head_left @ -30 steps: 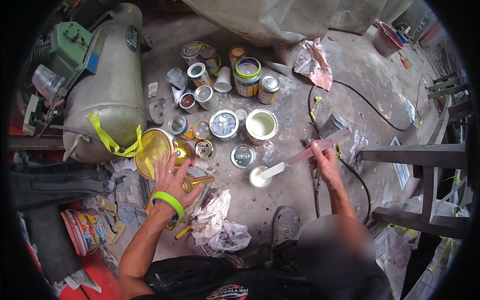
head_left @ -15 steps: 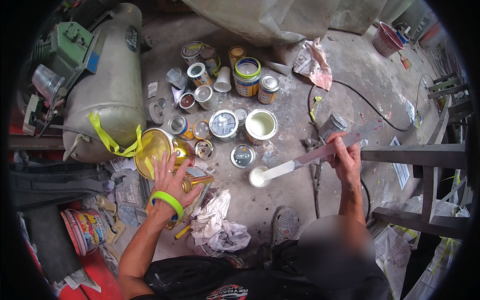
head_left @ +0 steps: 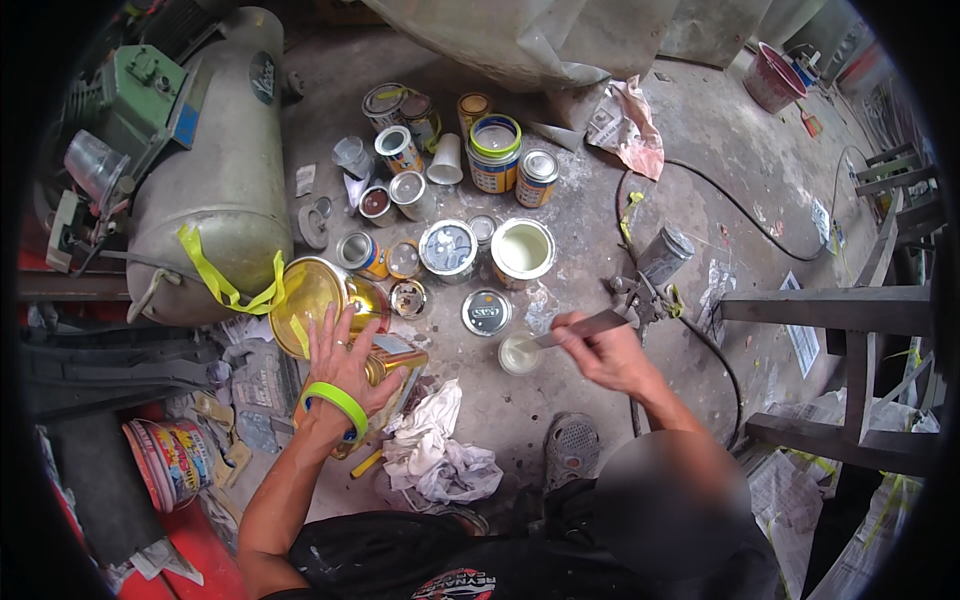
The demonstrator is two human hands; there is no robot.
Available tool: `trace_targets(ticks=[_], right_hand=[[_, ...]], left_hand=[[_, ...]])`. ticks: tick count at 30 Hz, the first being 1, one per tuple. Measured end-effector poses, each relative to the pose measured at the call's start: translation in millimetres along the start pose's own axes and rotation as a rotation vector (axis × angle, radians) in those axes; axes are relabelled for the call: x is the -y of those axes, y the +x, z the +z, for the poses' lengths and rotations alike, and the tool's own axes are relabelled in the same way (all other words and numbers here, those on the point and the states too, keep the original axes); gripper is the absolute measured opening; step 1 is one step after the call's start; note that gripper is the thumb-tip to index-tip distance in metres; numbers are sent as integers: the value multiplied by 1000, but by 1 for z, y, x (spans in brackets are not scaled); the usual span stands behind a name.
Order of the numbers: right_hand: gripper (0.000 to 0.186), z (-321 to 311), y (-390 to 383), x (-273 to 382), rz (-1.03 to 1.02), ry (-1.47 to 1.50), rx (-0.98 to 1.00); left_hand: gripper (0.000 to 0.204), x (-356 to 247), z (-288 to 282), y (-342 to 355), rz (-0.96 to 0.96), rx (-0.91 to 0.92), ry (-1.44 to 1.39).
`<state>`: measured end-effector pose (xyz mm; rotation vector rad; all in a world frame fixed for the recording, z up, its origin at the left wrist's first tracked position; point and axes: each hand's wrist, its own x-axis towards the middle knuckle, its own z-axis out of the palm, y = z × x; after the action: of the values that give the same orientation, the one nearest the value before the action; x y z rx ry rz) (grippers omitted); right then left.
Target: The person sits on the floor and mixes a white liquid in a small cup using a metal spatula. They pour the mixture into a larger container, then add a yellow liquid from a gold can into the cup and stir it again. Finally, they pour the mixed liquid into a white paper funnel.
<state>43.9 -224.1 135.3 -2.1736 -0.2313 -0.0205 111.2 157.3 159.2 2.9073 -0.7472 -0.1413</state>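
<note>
Stirring stick (head_left: pixel 603 323) in hand above a crowded concrete floor, with its lower end inside a small cup.

Biggest around it is the grey tank (head_left: pixel 205 170) at the far left. Next come the round gold can (head_left: pixel 297 305) beside it and the rectangular gold tin (head_left: pixel 411 384) nearer the person. A crumpled white rag (head_left: pixel 440 450) lies by that tin, and an open can of pale paint (head_left: pixel 524 281) stands just beyond the cup.

The left hand (head_left: pixel 345 365) rests palm down over the gold tin, fingers spread, gripping nothing that I can make out. The right hand (head_left: pixel 605 352) has its fingers closed round the stirring stick, thumb along it.

Key relation: the cup (head_left: pixel 521 371) of whitish paint sits just to the left of the right hand, which is clearly the nearer one; the left hand is well apart.

Slimmest is the stick itself: its long axis slants from upper right to lower left, tip pointing left and down into the cup. Paint hides how deep it reaches.
</note>
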Motion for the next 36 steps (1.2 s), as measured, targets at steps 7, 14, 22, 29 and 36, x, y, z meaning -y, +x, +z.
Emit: trace_targets(ticks=[7,14,22,29,36], right_hand=[[16,49,-12,-16,-78,-66,120],[15,48,-9,-22,-63,-127,37],[15,45,-12,-25,-64,-109,71],[15,35,-8,-28,-94,-67,75],[14,35,-11,-22,-104,-86,141]], left_hand=[[76,-1,-1,0,1,-2,1],[76,1,1,-1,8,-11,6],[76,0,0,0,7,-15,5],[75,2,3,0,9,-26,-4],[75,3,6,0,4,-22,4]])
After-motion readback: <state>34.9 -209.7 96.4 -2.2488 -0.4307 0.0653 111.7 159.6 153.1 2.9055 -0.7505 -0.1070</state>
